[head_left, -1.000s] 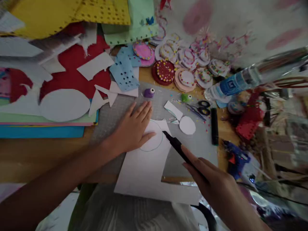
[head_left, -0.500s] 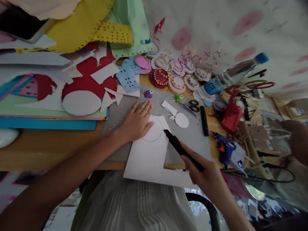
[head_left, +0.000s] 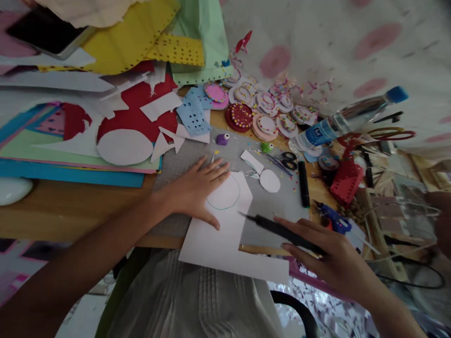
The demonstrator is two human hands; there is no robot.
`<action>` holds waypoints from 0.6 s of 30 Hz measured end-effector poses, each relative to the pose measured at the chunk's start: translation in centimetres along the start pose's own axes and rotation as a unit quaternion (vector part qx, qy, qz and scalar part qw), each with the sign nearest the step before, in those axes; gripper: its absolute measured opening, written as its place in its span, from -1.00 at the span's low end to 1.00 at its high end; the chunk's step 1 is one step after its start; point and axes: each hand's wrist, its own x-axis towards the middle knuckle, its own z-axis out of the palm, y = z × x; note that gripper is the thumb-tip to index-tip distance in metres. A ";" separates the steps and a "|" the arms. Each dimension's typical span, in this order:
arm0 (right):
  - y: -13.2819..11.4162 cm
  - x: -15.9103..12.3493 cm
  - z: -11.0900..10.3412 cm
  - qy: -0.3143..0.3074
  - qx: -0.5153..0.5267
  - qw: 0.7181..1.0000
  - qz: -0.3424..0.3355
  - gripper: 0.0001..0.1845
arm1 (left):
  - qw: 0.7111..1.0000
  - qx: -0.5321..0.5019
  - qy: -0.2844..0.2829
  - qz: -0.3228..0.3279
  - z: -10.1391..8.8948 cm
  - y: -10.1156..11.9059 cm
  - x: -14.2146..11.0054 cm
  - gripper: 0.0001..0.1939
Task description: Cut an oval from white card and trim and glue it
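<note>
My left hand lies flat with spread fingers on a white sheet of paper, at the left edge of a circle drawn in a thin green line. In my right hand is a black craft knife, gripped by its handle. Its thin blade points left, over the sheet's right edge below the circle. Beneath the sheet lies a grey cutting mat. A small white paper disc and a paper strip rest on the mat to the right.
Scissors, a black marker and a blue glue gun lie to the right. Behind stand a water bottle and several decorated discs. Coloured sheets pile up at left. A purple punch sits behind the sheet.
The craft knife has swung lower and flatter, its tip now below the circle's right side. My left hand's fingers have spread, the thumb moving down off the circle.
</note>
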 end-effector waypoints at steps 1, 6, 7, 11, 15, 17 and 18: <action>-0.2 0.5 -0.1 -0.026 -0.019 0.999 -0.024 -0.59 | 1.000 0.000 -0.003 0.002 0.1 0.0 0.0 0.33; -0.6 3.4 -0.8 -0.047 -0.060 0.992 -0.099 -0.60 | 1.000 0.002 -0.013 0.008 0.2 -0.3 0.3 0.32; -0.4 3.9 -0.9 -0.046 -0.064 0.991 -0.107 -0.61 | 1.000 0.001 -0.016 0.008 0.1 -0.3 0.3 0.32; 0.7 5.4 -1.2 -0.066 -0.074 0.986 -0.131 -0.64 | 1.000 -0.004 -0.024 0.005 -0.1 -0.3 0.5 0.30; 1.6 6.2 -1.3 -0.088 -0.070 0.984 -0.141 -0.63 | 1.000 -0.012 -0.022 0.008 -0.1 -0.3 0.5 0.30; 1.7 6.6 -1.4 -0.095 -0.078 0.982 -0.142 -0.63 | 1.000 -0.018 -0.021 0.007 -0.2 -0.4 0.5 0.30; 1.7 6.8 -1.5 -0.098 -0.089 0.981 -0.144 -0.63 | 1.000 -0.020 -0.022 0.007 -0.2 -0.4 0.5 0.30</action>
